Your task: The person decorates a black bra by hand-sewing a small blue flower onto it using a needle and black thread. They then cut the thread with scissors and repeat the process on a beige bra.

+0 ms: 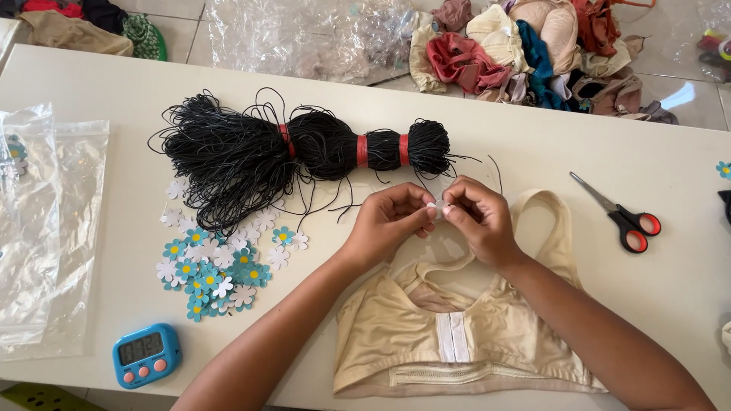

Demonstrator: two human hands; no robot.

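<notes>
A person's left hand point(392, 217) and right hand point(476, 217) meet fingertip to fingertip just above a beige fabric bra point(457, 335) laid flat on a white surface point(670, 304), both pinched nearly closed on one small white piece point(435, 207), too tiny to identify, with a thin black thread rising from the right hand. Just beyond the hands lies a thick bundle of black cord point(304, 148) bound with red bands; left of the bra sits a scatter of blue and white paper flowers point(217, 266), with a blue digital timer point(146, 354) nearer the surface's front edge and clear plastic bags point(46, 228) further left. Red-handled scissors point(624, 217) rest right of the bra. The small piece could slip from so fine a grip, and the loose cord strands trailing nearby could snag the fingers. Beyond the surface, a tiled floor holds a heap of coloured garments point(533, 46) and crumpled clear plastic sheeting point(304, 34).
</notes>
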